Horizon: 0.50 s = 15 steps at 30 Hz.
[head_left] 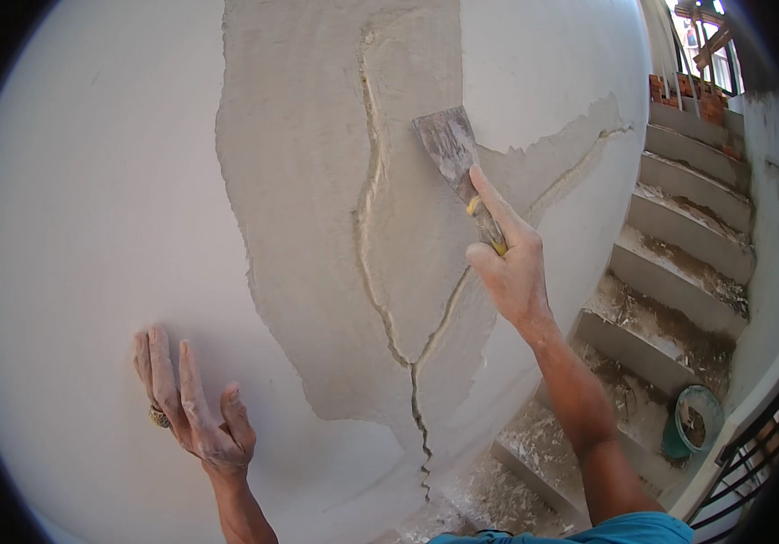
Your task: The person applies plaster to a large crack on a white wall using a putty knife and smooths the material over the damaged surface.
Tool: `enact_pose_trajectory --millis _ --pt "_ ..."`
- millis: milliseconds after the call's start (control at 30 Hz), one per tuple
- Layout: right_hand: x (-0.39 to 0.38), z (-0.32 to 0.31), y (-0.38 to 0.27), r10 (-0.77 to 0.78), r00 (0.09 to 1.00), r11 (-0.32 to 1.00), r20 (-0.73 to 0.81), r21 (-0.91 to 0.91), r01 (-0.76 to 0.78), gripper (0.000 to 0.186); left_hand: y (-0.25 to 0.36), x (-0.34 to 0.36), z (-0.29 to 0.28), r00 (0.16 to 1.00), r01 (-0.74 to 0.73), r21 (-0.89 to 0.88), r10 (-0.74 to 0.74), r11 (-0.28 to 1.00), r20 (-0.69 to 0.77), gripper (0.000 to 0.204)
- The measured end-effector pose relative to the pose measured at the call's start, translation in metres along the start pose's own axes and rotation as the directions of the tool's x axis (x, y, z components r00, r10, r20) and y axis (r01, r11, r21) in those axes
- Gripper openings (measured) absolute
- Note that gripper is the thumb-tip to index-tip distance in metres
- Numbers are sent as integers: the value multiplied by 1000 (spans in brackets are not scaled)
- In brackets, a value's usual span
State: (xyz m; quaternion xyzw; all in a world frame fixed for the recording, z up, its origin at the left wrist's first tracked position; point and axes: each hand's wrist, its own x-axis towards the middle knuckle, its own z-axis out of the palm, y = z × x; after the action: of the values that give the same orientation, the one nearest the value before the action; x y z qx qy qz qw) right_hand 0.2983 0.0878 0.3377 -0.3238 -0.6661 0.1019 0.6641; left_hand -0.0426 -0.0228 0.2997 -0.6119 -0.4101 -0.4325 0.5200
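Observation:
My right hand is closed round the handle of a putty knife, the index finger stretched along it toward the blade. The broad metal blade is smeared with white and lies at or close to the bare grey patch of the wall; whether it touches I cannot tell. Left of the blade runs a Y-shaped crack, its two upper branches widened into grooves and its lower tail thin and jagged. My left hand, dusty and wearing a ring, rests with fingers spread on the white painted wall.
Concrete stairs, strewn with white flakes and dust, climb along the right side. A green bucket stands on a lower step. Beside it is a railing with dark bars. Bricks and wooden pieces are at the top.

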Motion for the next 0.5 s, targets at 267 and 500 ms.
enact_pose_trajectory --millis 267,500 --pt "-7 -5 1 97 995 995 35 -37 -95 82 1 0 1 1000 -3 -12 3 1000 -4 48" --pt "-37 5 18 -2 1000 999 -27 -46 1 82 1 -1 0 1000 6 -11 -6 1000 9 49"
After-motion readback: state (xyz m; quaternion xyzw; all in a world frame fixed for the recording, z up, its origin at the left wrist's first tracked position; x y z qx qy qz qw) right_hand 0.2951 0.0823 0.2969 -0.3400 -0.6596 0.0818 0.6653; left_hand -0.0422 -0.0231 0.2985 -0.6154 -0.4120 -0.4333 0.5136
